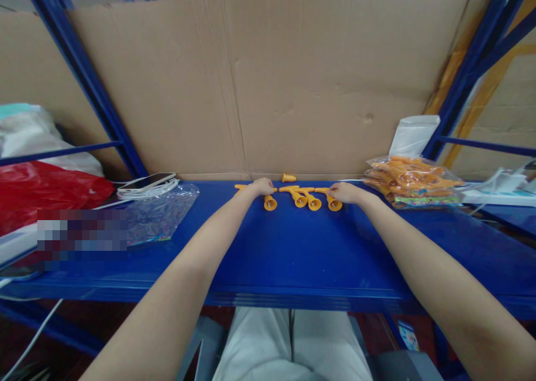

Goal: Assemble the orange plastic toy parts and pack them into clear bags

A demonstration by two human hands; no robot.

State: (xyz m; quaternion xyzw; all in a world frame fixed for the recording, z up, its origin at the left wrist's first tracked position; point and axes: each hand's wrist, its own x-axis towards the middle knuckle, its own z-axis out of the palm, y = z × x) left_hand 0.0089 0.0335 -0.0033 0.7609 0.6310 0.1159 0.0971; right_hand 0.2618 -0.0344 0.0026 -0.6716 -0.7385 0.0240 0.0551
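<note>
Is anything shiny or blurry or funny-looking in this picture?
Head view: glints on the clear bag at left and the full bag at right; a blocky patch hides something; blue posts splay outward; small details on the yellow pieces look soft.

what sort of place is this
Probably a makeshift workstation in a storeroom or small workshop. A blue metal shelf serves as the worktop for orange funnel-ended plastic pieces, a large cardboard sheet stands behind it, and a clear bag of orange parts lies to the right.
</note>
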